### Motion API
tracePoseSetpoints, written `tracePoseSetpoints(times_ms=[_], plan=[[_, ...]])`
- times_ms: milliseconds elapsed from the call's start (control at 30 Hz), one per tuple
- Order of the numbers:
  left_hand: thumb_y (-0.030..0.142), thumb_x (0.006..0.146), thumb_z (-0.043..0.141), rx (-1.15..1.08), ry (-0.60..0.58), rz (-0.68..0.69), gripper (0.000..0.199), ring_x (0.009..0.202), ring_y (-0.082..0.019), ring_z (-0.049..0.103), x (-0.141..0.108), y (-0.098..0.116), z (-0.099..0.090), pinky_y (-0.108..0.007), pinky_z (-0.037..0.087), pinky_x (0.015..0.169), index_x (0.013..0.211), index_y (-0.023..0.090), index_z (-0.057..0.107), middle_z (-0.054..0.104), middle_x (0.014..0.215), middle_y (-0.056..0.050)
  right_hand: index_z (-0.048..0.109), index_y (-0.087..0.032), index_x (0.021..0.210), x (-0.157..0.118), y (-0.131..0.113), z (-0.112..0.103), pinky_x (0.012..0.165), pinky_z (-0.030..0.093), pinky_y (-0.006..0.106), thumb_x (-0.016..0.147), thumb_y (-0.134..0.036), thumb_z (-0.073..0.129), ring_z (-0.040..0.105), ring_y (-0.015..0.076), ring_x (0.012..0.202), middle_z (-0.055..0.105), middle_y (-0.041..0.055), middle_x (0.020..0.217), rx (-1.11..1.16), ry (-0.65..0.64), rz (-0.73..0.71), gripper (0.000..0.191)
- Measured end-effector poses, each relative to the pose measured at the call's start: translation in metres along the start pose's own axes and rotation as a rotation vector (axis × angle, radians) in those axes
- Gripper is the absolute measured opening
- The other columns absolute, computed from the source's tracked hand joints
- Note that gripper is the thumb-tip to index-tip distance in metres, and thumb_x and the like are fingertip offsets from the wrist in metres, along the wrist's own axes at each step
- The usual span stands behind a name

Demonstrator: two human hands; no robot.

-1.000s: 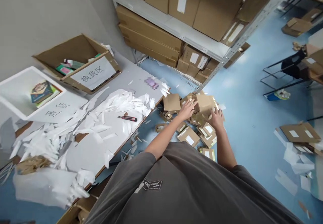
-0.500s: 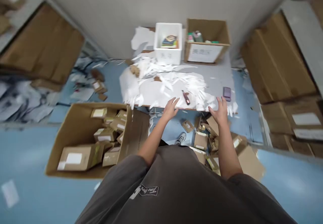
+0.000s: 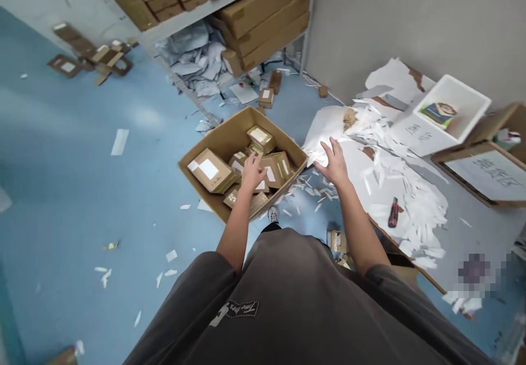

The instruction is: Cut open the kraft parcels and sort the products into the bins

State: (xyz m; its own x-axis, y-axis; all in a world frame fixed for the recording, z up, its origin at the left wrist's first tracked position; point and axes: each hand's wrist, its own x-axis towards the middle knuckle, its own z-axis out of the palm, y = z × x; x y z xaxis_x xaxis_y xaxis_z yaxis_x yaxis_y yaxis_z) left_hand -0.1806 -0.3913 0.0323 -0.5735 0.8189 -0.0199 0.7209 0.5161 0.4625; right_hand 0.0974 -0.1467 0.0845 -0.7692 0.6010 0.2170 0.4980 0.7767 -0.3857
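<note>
Nearest, past the dark shirt front, a few small cardboard parcels (image 3: 337,240) lie beneath the near edge of the worktop (image 3: 493,228), outside the carton. A sneaker (image 3: 273,215) shows just beside the open carton (image 3: 222,141), which stands on the blue floor (image 3: 143,189). The left hand (image 3: 253,173) is open, fingers spread over the labelled parcels (image 3: 211,170) inside; whether it touches one, I cannot tell. The right hand (image 3: 335,162), also open and empty, hovers by the worktop's left end. The carton looks partly filled: its parcels lie loosely at mixed angles below the rim, and its top is open. On the worktop, a red-and-black utility knife (image 3: 393,213) lies toward the near edge among uncleared white paper strips (image 3: 427,200). Farther back, a white foam box (image 3: 419,129) holding books stands toward the wall side, with a signed cardboard box (image 3: 491,170) to its right. Beyond the carton, two small boxes (image 3: 266,97) and heaped paper (image 3: 197,58) lie near long cartons (image 3: 267,20) under a shelf.
</note>
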Motion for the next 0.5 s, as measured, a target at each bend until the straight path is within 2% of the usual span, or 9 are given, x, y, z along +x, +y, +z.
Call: tracePoseSetpoints(times_ms=[100, 233, 367, 500], plan=[[0.036, 0.098, 0.072, -0.020, -0.046, -0.081, 0.077, 0.160, -0.038, 0.037, 0.007, -0.045, -0.007, -0.055, 0.036, 0.132, 0.168, 0.025, 0.043, 0.037, 0.175, -0.015, 0.037, -0.026, 0.171, 0.050, -0.041, 0.037, 0.129, 0.030, 0.074, 0.094, -0.051, 0.069, 0.023, 0.0463, 0.165, 0.020, 0.0134, 0.182, 0.014, -0.080, -0.067, 0.087], [0.041, 0.096, 0.075, -0.076, -0.151, -0.153, 0.083, 0.162, -0.039, 0.033, 0.031, -0.075, 0.009, -0.055, 0.036, 0.132, 0.170, 0.027, 0.041, 0.033, 0.178, -0.013, 0.034, -0.028, 0.173, 0.098, -0.061, 0.075, 0.129, 0.028, 0.076, 0.094, -0.057, 0.068, 0.022, 0.0472, 0.165, 0.017, 0.0112, 0.183, 0.012, -0.173, -0.117, 0.091], [0.046, 0.095, 0.075, -0.151, -0.260, -0.178, 0.087, 0.165, -0.040, 0.029, 0.061, -0.083, 0.052, -0.055, 0.034, 0.132, 0.171, 0.027, 0.038, 0.027, 0.181, -0.011, 0.036, -0.028, 0.172, 0.136, -0.051, 0.110, 0.129, 0.027, 0.076, 0.096, -0.061, 0.066, 0.021, 0.0475, 0.166, 0.018, 0.0111, 0.183, 0.021, -0.248, -0.163, 0.089], [0.046, 0.095, 0.076, -0.211, -0.385, -0.218, 0.090, 0.166, -0.041, 0.028, 0.094, -0.086, 0.117, -0.055, 0.031, 0.133, 0.173, 0.027, 0.036, 0.024, 0.182, -0.013, 0.036, -0.027, 0.172, 0.167, -0.025, 0.156, 0.130, 0.026, 0.077, 0.094, -0.062, 0.068, 0.018, 0.0485, 0.166, 0.017, 0.0120, 0.183, 0.030, -0.347, -0.201, 0.091]])
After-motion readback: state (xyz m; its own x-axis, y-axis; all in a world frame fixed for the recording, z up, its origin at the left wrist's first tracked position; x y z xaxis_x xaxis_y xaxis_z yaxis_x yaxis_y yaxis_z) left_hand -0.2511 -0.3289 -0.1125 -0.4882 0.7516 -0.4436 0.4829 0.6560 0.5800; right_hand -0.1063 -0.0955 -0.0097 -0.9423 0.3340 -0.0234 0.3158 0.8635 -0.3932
